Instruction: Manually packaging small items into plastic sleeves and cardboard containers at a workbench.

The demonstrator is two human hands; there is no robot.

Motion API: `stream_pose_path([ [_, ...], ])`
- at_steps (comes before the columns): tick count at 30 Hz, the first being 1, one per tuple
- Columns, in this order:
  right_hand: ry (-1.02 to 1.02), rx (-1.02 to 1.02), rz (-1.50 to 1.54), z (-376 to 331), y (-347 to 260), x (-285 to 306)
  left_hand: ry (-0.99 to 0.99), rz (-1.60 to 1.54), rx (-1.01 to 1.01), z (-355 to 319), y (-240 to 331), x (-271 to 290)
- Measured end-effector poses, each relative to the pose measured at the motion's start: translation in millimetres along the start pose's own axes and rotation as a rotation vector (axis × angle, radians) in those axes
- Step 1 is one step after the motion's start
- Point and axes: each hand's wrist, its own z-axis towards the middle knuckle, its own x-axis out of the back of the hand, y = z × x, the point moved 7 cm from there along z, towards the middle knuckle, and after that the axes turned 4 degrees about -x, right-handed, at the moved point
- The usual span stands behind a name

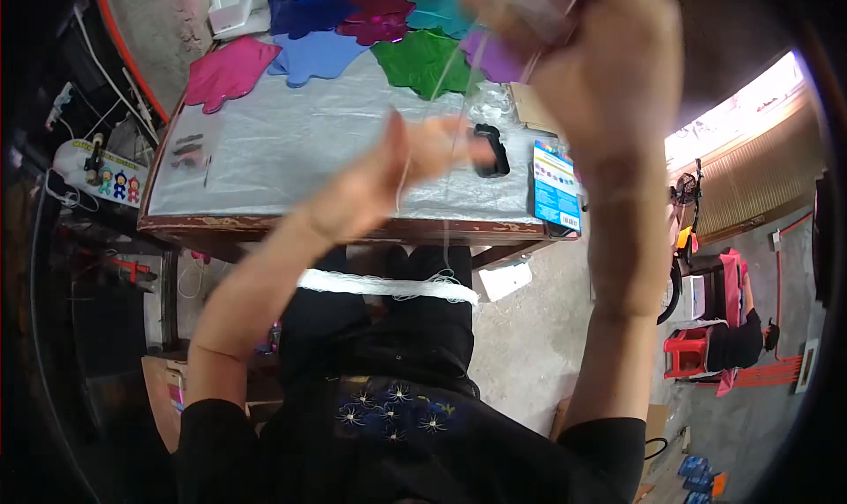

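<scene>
My right hand (pixel 609 63) is raised high over the table's right side, blurred by motion. Its fingers are closed on white string, and something pale and see-through shows at the fingertips, too smeared to name. Loose strands of string (pixel 446 231) hang from there past my left hand to my lap. My left hand (pixel 415 156) is over the table's front part, also blurred. Its thumb stands apart from stretched fingers, and strands pass close by; whether they touch it I cannot tell. Across my thighs lies a long bundle of white string (pixel 379 285).
Shiny foil balloons, flat, in pink (pixel 229 70), green (pixel 425 63) and other colours lie along the far side of the silver-covered table (pixel 291 151). A black object (pixel 491 151) and a blue-white box (pixel 555 186) are at the right. Another person (pixel 741 341) sits far right.
</scene>
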Motion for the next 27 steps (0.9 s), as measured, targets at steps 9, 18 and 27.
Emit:
stream_pose_path([
  [9, 0.236, 0.192, -0.463, 50.0, -22.0, 157.7, -0.11, 0.861, 0.238, -16.8, 31.6, 60.3],
  [18, -0.018, -0.177, -0.606, 52.6, 163.0, 88.1, 0.078, 1.345, 0.206, 47.6, 44.0, 118.5],
  [27, -0.154, -0.432, -1.338, -29.2, 291.8, 147.0, 0.283, 1.479, 0.143, -41.1, 15.7, 221.3],
])
